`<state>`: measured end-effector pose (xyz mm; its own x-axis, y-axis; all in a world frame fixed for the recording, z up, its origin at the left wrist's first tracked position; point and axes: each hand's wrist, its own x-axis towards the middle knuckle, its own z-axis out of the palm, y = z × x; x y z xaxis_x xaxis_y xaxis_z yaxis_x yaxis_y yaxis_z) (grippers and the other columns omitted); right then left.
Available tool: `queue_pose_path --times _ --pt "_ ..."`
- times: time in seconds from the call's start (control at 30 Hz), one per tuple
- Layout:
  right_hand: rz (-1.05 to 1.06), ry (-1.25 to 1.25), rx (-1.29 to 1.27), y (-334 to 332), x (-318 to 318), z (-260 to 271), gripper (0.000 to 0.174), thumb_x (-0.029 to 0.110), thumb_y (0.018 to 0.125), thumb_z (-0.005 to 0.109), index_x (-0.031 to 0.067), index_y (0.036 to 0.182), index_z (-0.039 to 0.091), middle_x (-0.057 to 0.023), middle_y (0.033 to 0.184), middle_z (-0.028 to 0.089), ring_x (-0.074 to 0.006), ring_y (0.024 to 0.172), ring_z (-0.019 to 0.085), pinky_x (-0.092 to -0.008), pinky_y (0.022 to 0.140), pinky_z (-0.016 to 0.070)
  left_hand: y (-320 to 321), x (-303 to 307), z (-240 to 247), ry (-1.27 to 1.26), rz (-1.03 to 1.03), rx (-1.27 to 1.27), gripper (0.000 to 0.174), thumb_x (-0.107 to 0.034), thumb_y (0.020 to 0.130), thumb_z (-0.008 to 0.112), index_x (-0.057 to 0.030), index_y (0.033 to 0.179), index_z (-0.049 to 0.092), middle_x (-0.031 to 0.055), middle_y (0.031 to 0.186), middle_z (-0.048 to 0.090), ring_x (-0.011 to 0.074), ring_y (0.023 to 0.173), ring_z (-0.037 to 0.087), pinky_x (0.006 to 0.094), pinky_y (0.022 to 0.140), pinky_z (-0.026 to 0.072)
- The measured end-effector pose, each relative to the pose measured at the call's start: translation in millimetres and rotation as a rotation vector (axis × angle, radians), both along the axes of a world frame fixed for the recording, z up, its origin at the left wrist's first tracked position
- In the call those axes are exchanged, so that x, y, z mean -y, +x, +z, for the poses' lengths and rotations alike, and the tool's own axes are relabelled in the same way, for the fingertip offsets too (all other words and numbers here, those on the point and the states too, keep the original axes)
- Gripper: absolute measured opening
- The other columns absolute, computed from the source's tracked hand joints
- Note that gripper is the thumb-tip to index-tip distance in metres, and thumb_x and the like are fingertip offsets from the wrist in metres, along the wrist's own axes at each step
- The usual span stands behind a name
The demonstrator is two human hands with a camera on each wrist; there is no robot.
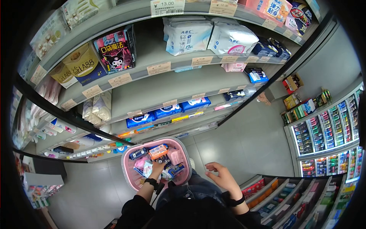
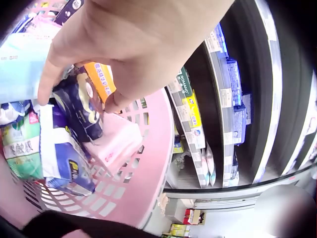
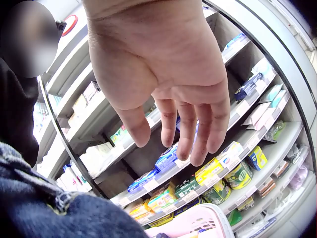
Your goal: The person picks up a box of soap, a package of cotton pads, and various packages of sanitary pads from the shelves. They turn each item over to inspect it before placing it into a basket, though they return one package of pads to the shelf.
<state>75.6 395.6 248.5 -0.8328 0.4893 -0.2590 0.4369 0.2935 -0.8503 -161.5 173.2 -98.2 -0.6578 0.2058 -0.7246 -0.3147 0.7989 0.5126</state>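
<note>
My left hand (image 1: 157, 170) reaches down into a pink basket (image 1: 127, 173) full of packets. In the left wrist view, a straight finger lies along the edge of a light blue packet (image 2: 22, 67), with the thumb apart from it near an orange pack (image 2: 99, 79). A dark navy packet (image 2: 81, 106) shows below the gap between them; the other fingers are mostly hidden. Pale pink (image 2: 116, 141) and blue (image 2: 72, 161) packs lie lower down. My right hand (image 1: 223, 177) hangs in the air right of the basket, its fingers (image 3: 185, 131) loosely bent and holding nothing.
Curved shelves (image 1: 160, 82) with price tags rise ahead, carrying pad packs (image 1: 188, 38), a pink-and-black box (image 1: 114, 53) and blue packs (image 1: 167, 110). Another stocked rack (image 1: 289, 202) stands close by my right arm. Grey tiled floor (image 1: 248, 133) runs toward a drinks display (image 1: 328, 129).
</note>
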Motion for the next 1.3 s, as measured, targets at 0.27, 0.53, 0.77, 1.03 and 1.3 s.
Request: queue_pose_path --times 0.27,0.53,0.77,1.03,1.3 --pt "-0.029 0.006 -0.009 5.5 -4.0 3.7 0.031 0.018 0.086 0.068 0.0042 0.113 0.062 -0.0104 0.101 0.068 -0.0203 0.095 0.064 -0.0319 0.080 0.0488 5.8 -22.2 -35.8 0.210 0.682 0.041 0.048 -0.023 0.078 0.075 -0.0084 0.114 0.047 0.0133 0.115 0.056 0.0305 0.100 0.053 0.0482 0.075 0.0471" --pt "0.005 -0.002 -0.038 1.1 -8.6 2.7 0.031 0.018 0.086 0.068 0.0050 0.113 0.062 -0.0090 0.101 0.068 -0.0195 0.094 0.063 -0.0312 0.081 0.0484 -30.0 -7.6 33.3 0.348 0.704 0.550 0.035 -0.031 0.077 0.076 -0.0167 0.103 0.058 0.0056 0.090 0.056 0.0229 0.076 0.054 0.0390 0.069 0.0498" --pt "0.096 0.013 -0.082 -14.8 -12.4 1.2 0.031 0.017 0.085 0.070 0.0046 0.113 0.062 -0.0081 0.100 0.067 -0.0190 0.095 0.063 -0.0310 0.082 0.0487 -20.7 31.1 185.2 0.534 0.078 0.441 0.045 -0.022 0.078 0.071 0.0012 0.115 0.061 0.0075 0.099 0.066 0.0182 0.082 0.065 0.0302 0.068 0.0550" --pt "0.191 -0.439 -0.276 -47.5 -8.4 35.4 0.084 0.008 0.082 0.073 0.0107 0.148 0.022 -0.0165 0.128 0.049 -0.0213 0.108 0.056 -0.0332 0.090 0.0481 2.2 -14.8 375.1 1.036 -0.115 0.179 0.055 -0.004 0.078 0.067 -0.0032 0.131 0.051 0.0071 0.123 0.057 0.0153 0.111 0.054 0.0274 0.095 0.0417" --pt "0.114 -0.587 -0.448 -56.5 2.8 61.3 0.092 -0.005 0.079 0.069 0.0120 0.150 0.013 -0.0170 0.130 0.046 -0.0204 0.115 0.053 -0.0324 0.094 0.0461 24.4 -31.8 394.0 1.154 -0.069 0.097 0.041 -0.004 0.088 0.063 -0.0049 0.127 0.049 0.0064 0.118 0.055 0.0124 0.110 0.051 0.0273 0.091 0.0435"
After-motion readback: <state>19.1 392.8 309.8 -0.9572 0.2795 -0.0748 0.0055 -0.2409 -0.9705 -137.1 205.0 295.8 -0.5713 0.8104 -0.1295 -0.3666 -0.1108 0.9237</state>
